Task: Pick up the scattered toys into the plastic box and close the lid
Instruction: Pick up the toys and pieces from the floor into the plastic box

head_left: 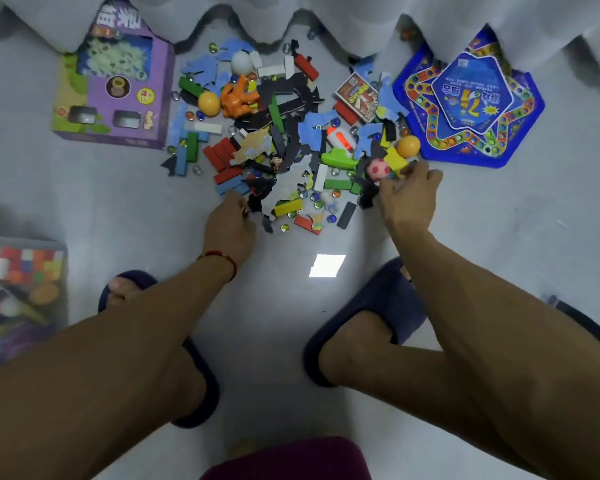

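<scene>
A heap of scattered toys lies on the pale floor: coloured wooden blocks, foam puzzle pieces, marbles, balls and an orange figure. My left hand reaches into the near edge of the heap beside a blue block; its fingers curl under and are hidden. My right hand has its fingers spread over a pink ball and a yellow block, its fingertips touching them. The clear plastic box, part filled with toys, stands at the far left. No lid is in view.
A purple game box lies at the back left and a blue star-shaped board game at the back right. A white curtain hangs behind the heap. My feet in dark slippers stand close in front.
</scene>
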Motion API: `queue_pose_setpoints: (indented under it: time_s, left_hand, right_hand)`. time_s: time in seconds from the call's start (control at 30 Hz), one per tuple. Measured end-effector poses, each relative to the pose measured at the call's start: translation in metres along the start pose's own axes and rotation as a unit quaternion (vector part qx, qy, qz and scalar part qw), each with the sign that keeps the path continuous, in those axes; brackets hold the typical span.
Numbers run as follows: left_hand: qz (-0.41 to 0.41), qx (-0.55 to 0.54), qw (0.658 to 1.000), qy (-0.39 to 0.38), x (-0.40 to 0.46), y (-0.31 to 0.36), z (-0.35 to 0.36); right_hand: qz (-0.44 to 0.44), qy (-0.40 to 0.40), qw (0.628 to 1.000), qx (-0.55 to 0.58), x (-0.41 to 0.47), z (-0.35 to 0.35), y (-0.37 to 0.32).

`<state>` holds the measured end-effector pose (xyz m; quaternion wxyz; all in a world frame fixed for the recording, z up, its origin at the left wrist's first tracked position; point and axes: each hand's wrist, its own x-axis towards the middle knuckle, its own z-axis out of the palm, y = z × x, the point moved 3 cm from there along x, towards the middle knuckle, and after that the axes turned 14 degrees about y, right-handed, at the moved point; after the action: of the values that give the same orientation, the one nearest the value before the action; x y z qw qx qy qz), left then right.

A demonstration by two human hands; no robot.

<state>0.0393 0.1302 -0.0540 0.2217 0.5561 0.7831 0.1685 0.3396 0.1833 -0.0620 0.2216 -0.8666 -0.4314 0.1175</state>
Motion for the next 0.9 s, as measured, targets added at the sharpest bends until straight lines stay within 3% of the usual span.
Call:
queue_pose_setpoints:
  time_s: [0.17,0.3,0.37,0.43,0.53,0.6,0.67,0.73,0.9]
  left_hand:
    - [0.081,0.014,0.996,-0.026,0.035,0.049,0.023]
    - [0.089,0.108,0.987,-0.077,0.053,0.048,0.039]
    - [0.09,0.131,0.985,-0.072,0.057,0.05,0.042]
    - [0.095,0.148,0.982,-0.064,0.058,0.052,0.044]
    - [0.069,0.126,0.988,-0.059,0.061,0.054,0.044]
    - [0.049,0.099,0.992,-0.066,0.063,0.056,0.043]
    - [0.041,0.043,0.996,-0.074,0.063,0.06,0.042]
    - [0.036,-0.015,0.997,-0.072,0.061,0.065,0.036]
    - [0.031,-0.099,0.992,-0.069,0.05,0.075,0.008]
  right_hand:
    - [-0.136,-0.037,0.989,-0.037,0.013,0.023,-0.017]
    - [-0.152,-0.047,0.987,-0.037,0.019,0.028,-0.019]
    - [-0.087,-0.004,0.996,0.006,0.019,0.023,-0.015]
    - [0.045,0.05,0.993,0.096,0.023,0.016,-0.008]
    - [0.254,0.072,0.932,0.248,0.034,0.007,0.001]
    - [0.282,0.062,0.923,0.256,0.043,0.001,0.003]
    - [0.205,0.055,0.96,0.183,0.053,-0.004,0.002]
    - [0.075,0.041,0.994,0.069,0.061,-0.006,-0.003]
    - [-0.097,-0.06,0.988,-0.101,0.077,0.005,-0.012]
